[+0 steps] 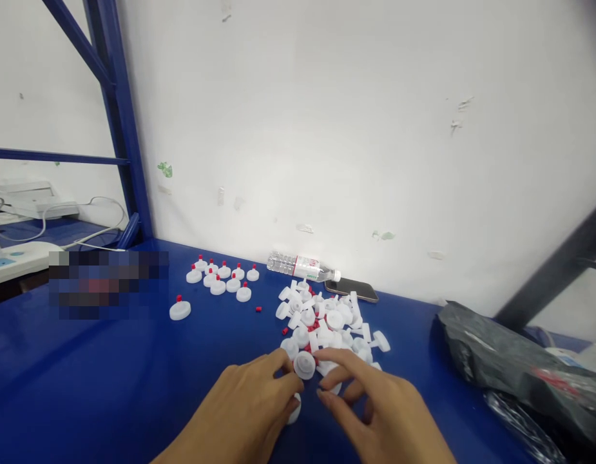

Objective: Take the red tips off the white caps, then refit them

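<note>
My left hand (249,399) is curled at the near side of the pile, its fingers closed around a white round cap (294,410) that shows only partly past the fingertips. Another white cap (305,365), hollow side up, lies right at its index finger. Opposite it, my right hand (382,403) has thumb and index finger apart, with a gap between them, over the pile's front edge. The pile of white plastic caps and flat-handled pieces (335,320) has small red tips (315,325) mixed in.
To the left stand several white caps with red tips (218,285), one set apart nearer me (180,310). A loose red tip (258,309) lies between. Behind the pile are a plastic bottle (307,267) and a phone (352,289). A dark plastic bag (510,361) lies right.
</note>
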`<control>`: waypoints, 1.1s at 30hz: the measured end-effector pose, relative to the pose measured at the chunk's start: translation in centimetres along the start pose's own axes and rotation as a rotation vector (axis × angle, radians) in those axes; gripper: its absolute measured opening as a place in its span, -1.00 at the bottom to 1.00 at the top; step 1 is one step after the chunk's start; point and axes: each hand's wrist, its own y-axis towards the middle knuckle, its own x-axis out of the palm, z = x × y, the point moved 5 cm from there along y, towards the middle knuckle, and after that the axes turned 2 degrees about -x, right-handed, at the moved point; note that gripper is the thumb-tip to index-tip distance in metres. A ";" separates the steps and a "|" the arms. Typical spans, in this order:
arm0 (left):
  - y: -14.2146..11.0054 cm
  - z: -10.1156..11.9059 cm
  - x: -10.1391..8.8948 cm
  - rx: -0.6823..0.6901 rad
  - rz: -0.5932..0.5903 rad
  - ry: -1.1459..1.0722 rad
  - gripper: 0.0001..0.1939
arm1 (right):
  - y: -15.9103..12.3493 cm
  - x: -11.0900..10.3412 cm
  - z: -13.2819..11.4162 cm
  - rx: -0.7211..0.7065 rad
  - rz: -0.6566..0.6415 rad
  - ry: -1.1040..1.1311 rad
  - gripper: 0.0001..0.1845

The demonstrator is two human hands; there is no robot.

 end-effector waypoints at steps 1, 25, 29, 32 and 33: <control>0.2 0.0 0.2 -0.014 -0.017 0.020 -0.69 | -0.1 -0.4 0.0 -0.016 0.018 0.017 -0.54; 0.0 -4.2 -1.8 -0.207 0.030 0.075 -0.48 | 0.7 1.4 -0.4 -0.001 0.014 -0.172 -0.62; 0.5 -2.3 0.0 -0.189 -0.063 0.049 -0.39 | 0.7 2.0 -0.3 0.043 0.029 -0.306 -0.48; 0.5 -2.2 0.2 -0.197 -0.071 0.051 -0.39 | 0.7 2.2 -0.5 0.026 -0.020 -0.296 -0.55; 0.5 -2.2 0.1 -0.198 -0.073 0.053 -0.39 | 0.7 2.1 -0.6 0.021 -0.033 -0.277 -0.58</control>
